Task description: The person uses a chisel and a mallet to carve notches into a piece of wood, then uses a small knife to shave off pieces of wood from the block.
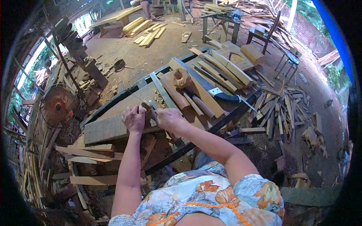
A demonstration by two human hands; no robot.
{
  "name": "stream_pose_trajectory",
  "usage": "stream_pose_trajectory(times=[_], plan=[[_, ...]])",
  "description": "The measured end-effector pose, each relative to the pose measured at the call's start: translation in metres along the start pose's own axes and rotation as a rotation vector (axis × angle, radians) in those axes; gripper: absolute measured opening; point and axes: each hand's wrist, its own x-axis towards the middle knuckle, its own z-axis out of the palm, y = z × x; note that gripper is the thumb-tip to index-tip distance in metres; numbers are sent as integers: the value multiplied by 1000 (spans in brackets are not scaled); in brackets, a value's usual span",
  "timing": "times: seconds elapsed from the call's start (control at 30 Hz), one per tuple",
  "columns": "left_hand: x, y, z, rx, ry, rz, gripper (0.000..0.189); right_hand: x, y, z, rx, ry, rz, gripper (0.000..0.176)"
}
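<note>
My left hand (133, 119) is closed, fingers bent, above the far edge of a weathered grey board (105, 129); what it grips is too small to make out. Beside it, my right hand (169, 119) is closed around a slim tool with a metallic blade (152, 105) that points up and away. A small brown wooden piece (146, 106) shows between the two hands. Just beyond them, wood shavings (160, 101) lie beside a long flat strip (166, 90) on the workbench. A hollowed wooden block (181, 78) stands to the right of that strip.
A handsaw (222, 94) with a dark handle and several wood pieces (226, 69) lie on the bench's right. A fan (59, 105) stands at left. Scrap wood (281, 109) is heaped on the right floor. A person's legs (146, 9) show at the far back.
</note>
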Motion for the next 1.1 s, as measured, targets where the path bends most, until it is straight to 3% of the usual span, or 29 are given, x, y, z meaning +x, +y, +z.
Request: stream_pose_trajectory(times=[0.03, 0.1, 0.27, 0.43, 0.53, 0.6, 0.7, 0.77, 0.87, 0.93, 1.1], plan=[[1, 0, 1, -8, -6, -4, 30, 10, 3, 13, -1, 6, -3, 14], [2, 1, 1, 9, 11, -8, 29, 21, 2, 23, -29, 216, -84, 9], [-3, 1, 4, -15, 54, -3, 29, -56, 14, 2, -16, 56, 14, 13], [0, 7, -6, -43, -3, -35, 28, -117, 26, -11, 20, 110, -2, 13], [0, 3, 0, -41, 27, -13, 27, -80, 12, -21, -52, 64, -5, 10], [0, 5, -3, -33, 37, -3, 27, -37, 2, -18, -49, -90, -32, 15], [1, 5, -5, -10, 23, -4, 28, 12, 3, 10, -73, 18, -91, 14], [0, 3, -2, 10, 1, -27, 28, 25, 5, 31, -64, 263, -87, 8], [-2, 4, -2, -69, 30, -22, 31, -15, 13, 21, 124, 327, -163, 12], [-1, 4, -1, -55, 18, -51, 30, -56, 10, -2, -38, 77, -19, 23], [-1, 3, -4, -59, 52, -20, 30, -107, 19, -18, -34, 55, -33, 27]])
